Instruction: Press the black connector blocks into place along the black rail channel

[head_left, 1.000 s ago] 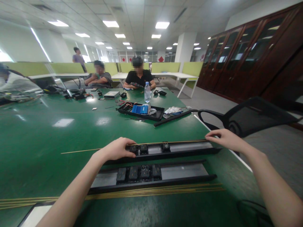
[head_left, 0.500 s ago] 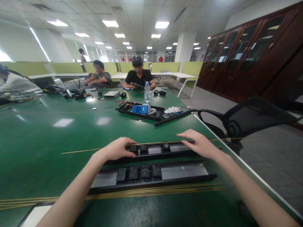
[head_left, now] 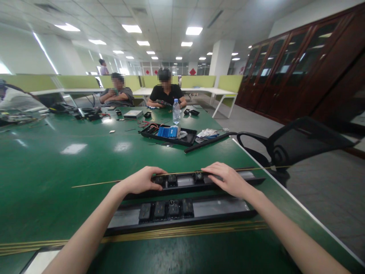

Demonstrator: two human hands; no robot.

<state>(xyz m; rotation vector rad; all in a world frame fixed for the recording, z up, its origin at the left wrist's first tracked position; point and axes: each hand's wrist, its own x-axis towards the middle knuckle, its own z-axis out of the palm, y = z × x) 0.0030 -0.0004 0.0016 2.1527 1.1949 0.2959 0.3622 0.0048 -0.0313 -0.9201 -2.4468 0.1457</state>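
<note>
Two long black channel-shaped strips lie one behind the other. On the farther strip (head_left: 182, 187) sit several black square blocks, and a thin brass-coloured rod (head_left: 95, 185) runs along its far edge, sticking out at both ends. My left hand (head_left: 145, 178) is closed round the farther strip at its leftmost block, thumb on the near side and fingers beyond. Over the same strip, my right hand (head_left: 225, 178) is open, thumb and fingers apart, fingertips close to the rod and the right block (head_left: 199, 176). The nearer strip (head_left: 222, 205) carries a row of black blocks (head_left: 159, 210), untouched.
Several brass-coloured rods (head_left: 182, 230) lie before the nearer strip. A black tray (head_left: 188, 140), water bottle (head_left: 176, 112), gloves (head_left: 207, 135) and black bar (head_left: 205, 144) are farther back. A chair (head_left: 308, 142) stands right; people sit across the table (head_left: 94, 163).
My right hand has moved left along the farther strip, towards the right block. My left hand keeps its place on the strip. The view has shifted slightly.
</note>
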